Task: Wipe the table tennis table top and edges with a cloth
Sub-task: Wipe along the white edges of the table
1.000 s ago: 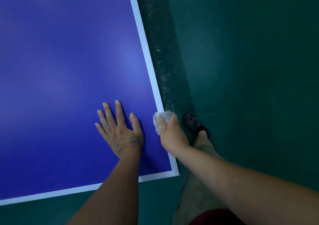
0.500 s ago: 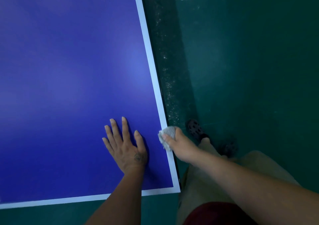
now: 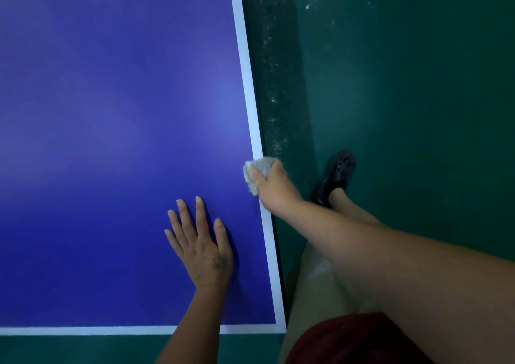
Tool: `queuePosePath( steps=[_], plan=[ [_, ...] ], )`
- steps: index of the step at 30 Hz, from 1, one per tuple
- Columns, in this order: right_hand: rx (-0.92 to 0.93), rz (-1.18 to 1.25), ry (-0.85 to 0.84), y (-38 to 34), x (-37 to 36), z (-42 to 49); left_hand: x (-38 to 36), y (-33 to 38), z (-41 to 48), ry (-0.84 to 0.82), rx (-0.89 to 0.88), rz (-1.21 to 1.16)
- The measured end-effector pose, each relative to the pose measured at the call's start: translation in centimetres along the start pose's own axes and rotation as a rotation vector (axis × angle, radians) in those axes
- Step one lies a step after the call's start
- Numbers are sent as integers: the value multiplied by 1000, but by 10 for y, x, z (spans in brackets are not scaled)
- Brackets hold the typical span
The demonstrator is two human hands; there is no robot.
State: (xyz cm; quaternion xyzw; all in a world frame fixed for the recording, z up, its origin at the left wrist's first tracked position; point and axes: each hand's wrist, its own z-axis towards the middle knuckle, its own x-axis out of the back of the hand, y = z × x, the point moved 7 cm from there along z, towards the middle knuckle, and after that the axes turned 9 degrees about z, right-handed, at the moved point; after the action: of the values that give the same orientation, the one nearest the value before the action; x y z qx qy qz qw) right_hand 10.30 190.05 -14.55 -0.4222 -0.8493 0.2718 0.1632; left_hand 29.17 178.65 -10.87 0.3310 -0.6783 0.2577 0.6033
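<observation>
The blue counter fills the view from seven round to twelve o'clock, bordered by a white line along its right side and near end; the two lines meet in a corner at about five o'clock from the left grip. That grip lies flat on the blue surface, palm down, fingers straight and slightly spread, pointing toward twelve o'clock, holding nothing. At about one o'clock from it, close to the middle of the view, the right grip is curled round a bunched grey-white cloth. The thumb lies across the top of the cloth and the fingers wrap it on the far side. The cloth sits on the white side line at the counter's right edge, reaching just onto the blue. At three o'clock from the cloth a foot in a black perforated shoe stands on the dark green floor, apart from the counter. Pale specks dot the floor strip beside the counter's edge, at twelve o'clock from the cloth. Beige trousers and a dark red garment show at five o'clock in the view.
</observation>
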Motion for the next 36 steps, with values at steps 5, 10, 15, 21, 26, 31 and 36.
queuePosePath(
  steps=[5,10,15,21,26,31,36],
  plan=[
    [-57,-32,-127,41,-5,-37,21,58,125,101,-66,-202],
    [-86,9,-179,36,-3,-21,20,130,275,64,65,-1],
    [-65,90,-164,-9,3,16,25,162,321,52,160,60],
    [-34,176,-12,-92,13,92,31,164,322,35,190,56],
    [5,108,26,-148,23,138,31,163,322,56,205,63],
    [25,126,-18,-164,32,154,32,164,324,60,207,66],
    [-22,113,-60,-117,21,108,32,163,323,58,209,56]
  ],
)
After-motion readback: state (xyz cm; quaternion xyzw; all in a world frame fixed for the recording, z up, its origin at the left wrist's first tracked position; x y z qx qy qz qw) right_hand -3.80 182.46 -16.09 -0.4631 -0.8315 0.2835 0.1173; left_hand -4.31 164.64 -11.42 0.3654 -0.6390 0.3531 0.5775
